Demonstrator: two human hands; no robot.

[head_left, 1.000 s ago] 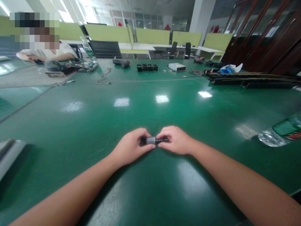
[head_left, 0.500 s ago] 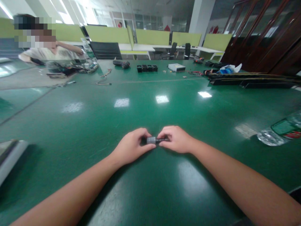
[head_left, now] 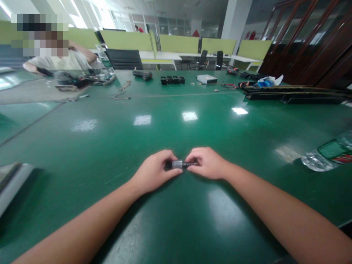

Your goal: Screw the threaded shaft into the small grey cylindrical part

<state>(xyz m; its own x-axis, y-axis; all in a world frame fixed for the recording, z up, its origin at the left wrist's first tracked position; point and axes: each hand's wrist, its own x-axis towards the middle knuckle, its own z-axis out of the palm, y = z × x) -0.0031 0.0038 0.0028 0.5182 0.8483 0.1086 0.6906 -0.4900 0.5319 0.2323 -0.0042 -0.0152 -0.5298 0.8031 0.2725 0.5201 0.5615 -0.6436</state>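
Observation:
A small grey cylinder [head_left: 177,164] with a dark, ribbed shaft [head_left: 189,164] lies sideways between my hands, low over the green table [head_left: 165,135] near its middle. My left hand [head_left: 155,168] has thumb and fingers closed around the cylinder from the left. From the right, my right hand [head_left: 206,163] pinches the ribbed shaft between thumb and fingertips. The shaft's far end is partly hidden by the right fingers. Whether the piece touches the tabletop I cannot tell.
A clear bottle [head_left: 320,159] lies on its side at right. At left is a pale-edged object [head_left: 16,183]. Black fans or blocks [head_left: 172,80], a white box [head_left: 206,79] and black rails [head_left: 291,95] are at the back. Another person [head_left: 60,64] sits far left.
My hands and the grey cylinder stay in almost the same place. At the far left, the other person's raised arm has shifted a little.

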